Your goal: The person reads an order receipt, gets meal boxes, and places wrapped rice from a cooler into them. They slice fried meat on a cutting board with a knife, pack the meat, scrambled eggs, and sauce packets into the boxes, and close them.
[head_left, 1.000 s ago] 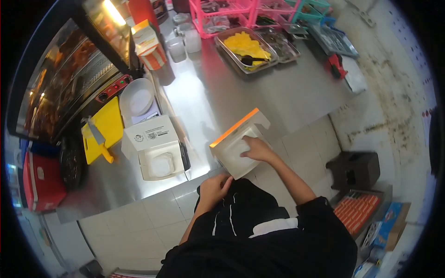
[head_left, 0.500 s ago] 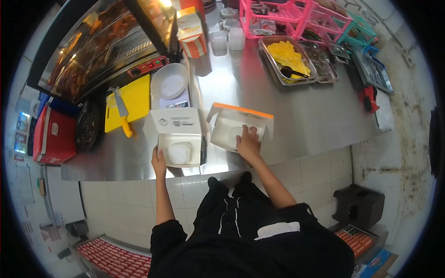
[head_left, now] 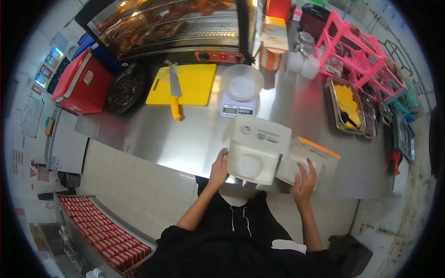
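Note:
A white cardboard takeaway box (head_left: 262,135) stands with its lid up near the counter's front edge. A round white lump (head_left: 249,165), perhaps wrapped rice, lies inside it. At that box's left wall, my left hand (head_left: 219,169) grips the side with its fingers along the edge. Close on the right is a second open box (head_left: 285,169) with an orange-edged lid. My right hand (head_left: 304,181) is over this second box, fingers stretched and apart, touching its inside or front right side. What lies under that hand is hard to make out.
Behind the boxes is a kitchen scale (head_left: 237,109) with a plastic bowl. A knife (head_left: 174,88) lies on a yellow cutting board (head_left: 199,83), below a glass food warmer (head_left: 185,53). A tray of yellow food (head_left: 347,104) and pink racks (head_left: 327,37) stand right.
The view has swung left, so the counter appears shifted right. My right hand has drawn back toward the second box's right side. My left hand stays on the first box.

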A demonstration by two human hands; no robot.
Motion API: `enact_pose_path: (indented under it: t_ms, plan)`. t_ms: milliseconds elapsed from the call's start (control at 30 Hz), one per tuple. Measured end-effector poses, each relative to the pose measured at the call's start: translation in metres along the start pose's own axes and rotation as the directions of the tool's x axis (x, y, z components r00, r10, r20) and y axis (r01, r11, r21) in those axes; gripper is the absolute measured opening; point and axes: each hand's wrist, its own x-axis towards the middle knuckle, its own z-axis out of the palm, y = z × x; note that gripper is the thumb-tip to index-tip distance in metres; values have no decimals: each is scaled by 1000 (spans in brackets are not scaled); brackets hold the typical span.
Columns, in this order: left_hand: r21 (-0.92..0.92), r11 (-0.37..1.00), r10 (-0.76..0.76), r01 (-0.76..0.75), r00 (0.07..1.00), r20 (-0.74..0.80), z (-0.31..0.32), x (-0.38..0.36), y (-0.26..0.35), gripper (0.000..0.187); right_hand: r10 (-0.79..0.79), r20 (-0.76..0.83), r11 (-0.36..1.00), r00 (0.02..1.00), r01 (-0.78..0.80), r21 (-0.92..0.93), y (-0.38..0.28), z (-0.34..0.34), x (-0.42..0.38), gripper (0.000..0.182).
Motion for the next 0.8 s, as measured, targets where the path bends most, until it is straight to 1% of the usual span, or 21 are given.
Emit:
enact_pose_path:
  t_ms: [33, 67, 100, 167, 200, 233, 267, 300, 333, 367, 400, 433, 467, 500, 533, 567, 600, 633, 667, 700, 800]
  plan:
    - [-303, 950, -63, 70, 997, 33, -9, 5, -15, 42, -7, -4, 1000, 1000, 7, 1, -25, 4, 7, 34]
    - [-303, 951, -53, 60, 998, 30, -32, 19, -17, 42, -78, -88, 995, 993, 83, 58, -61, 14, 14, 33]
    - [-134, 989, 51, -56, 998, -41, -64, 34, -13, 39, -141, -180, 981, 974, 162, 105, -99, 29, 23, 32]
    - [178, 962, 235, -206, 958, -164, -129, 83, -20, 33, -227, -147, 898, 963, 265, 351, -176, 74, 43, 28]
    - [309, 921, 311, -235, 924, -223, -164, 119, -25, 31, -231, -35, 871, 972, 223, 438, -219, 95, 59, 25]
    - [423, 861, 407, -283, 882, -239, -197, 160, -37, 30, -246, 58, 875, 967, 197, 443, -249, 131, 71, 24]
    - [529, 784, 509, -326, 824, -247, -229, 208, -46, 30, -227, 79, 870, 971, 166, 464, -279, 168, 88, 24]
    - [556, 753, 530, -351, 825, -197, -259, 249, -49, 30, -188, 167, 892, 968, 97, 442, -299, 209, 103, 33]
    - [577, 728, 539, -371, 830, -146, -281, 283, -52, 31, -169, 168, 900, 971, 82, 428, -317, 246, 111, 33]
    - [562, 730, 547, -390, 825, -139, -296, 319, -50, 31, -122, 129, 950, 984, 78, 301, -330, 280, 128, 36]
    - [606, 649, 595, -459, 803, -28, -307, 351, -49, 33, -76, 85, 983, 993, 61, 170, -338, 306, 143, 40]
    - [639, 558, 627, -529, 773, 92, -314, 377, -49, 36, -56, 78, 987, 995, 43, 157, -344, 324, 155, 40]
    - [625, 556, 632, -549, 767, 111, -313, 400, -45, 36, -19, 154, 996, 988, 6, 85, -350, 340, 165, 41]
    - [706, 434, 668, -559, 726, 164, -307, 419, -44, 38, 25, 230, 1000, 973, -28, 10, -353, 354, 173, 42]
    - [771, 307, 695, -558, 685, 219, -300, 434, -45, 41, 48, 226, 999, 973, -48, -7, -350, 372, 178, 42]
    - [773, 182, 820, -607, 528, 222, -294, 448, -49, 28, 92, 220, 995, 971, -84, -45, -346, 386, 183, 39]
    - [759, 190, 822, -623, 524, 224, -291, 459, -55, 28, 132, 211, 990, 968, -116, -83, -340, 396, 185, 37]
    - [756, 244, 649, -607, 681, 338, -288, 473, -68, 17, 84, 200, 991, 976, -60, -124, -337, 394, 184, 39]
    - [763, 287, 436, -580, 788, 435, -285, 486, -76, 9, 94, 194, 988, 976, -68, -135, -335, 386, 181, 39]
    - [628, 481, 548, -612, 769, 330, -285, 489, -90, 9, 97, 158, 990, 983, -78, -119, -335, 374, 175, 40]
    - [574, 559, 507, -598, 794, 335, -296, 465, -84, 9, 90, 104, 987, 990, -75, -140, -320, 344, 148, 43]
